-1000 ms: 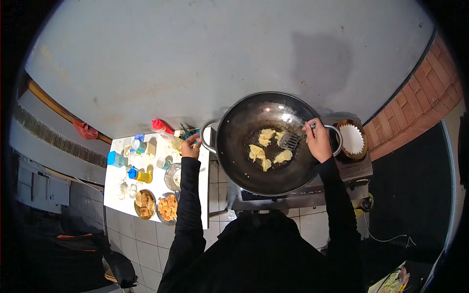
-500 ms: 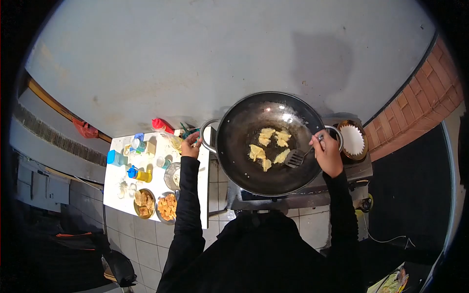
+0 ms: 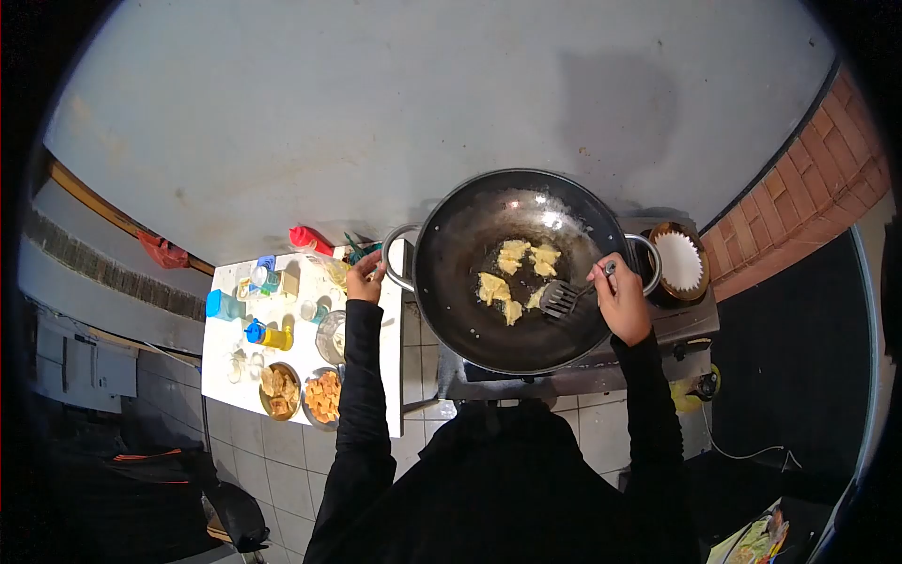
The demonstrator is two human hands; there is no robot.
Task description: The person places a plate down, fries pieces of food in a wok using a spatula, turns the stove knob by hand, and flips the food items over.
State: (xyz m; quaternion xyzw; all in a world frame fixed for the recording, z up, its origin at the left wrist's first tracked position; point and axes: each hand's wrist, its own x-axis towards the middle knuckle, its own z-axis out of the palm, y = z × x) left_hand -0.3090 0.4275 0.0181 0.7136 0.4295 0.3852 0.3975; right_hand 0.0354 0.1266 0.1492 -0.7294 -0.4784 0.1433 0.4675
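Facing a grey wall (image 3: 376,103) at twelve o'clock, white table (image 3: 303,355) at nine, left fingers (image 3: 372,267) pinch a black wok's (image 3: 526,280) silver handle (image 3: 399,231), right fingers (image 3: 609,284) clasp a dark slotted spatula (image 3: 561,299).

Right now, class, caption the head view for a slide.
Food in a pan, left hand at its handle, right hand holding a spatula.

My right hand (image 3: 622,305) partly hides the spatula (image 3: 558,300), which covers part of a yellow morsel (image 3: 535,299); my left sleeve (image 3: 364,376) obscures a bowl's (image 3: 329,338) side, and the bottom edge crops a colorful packet (image 3: 749,541).
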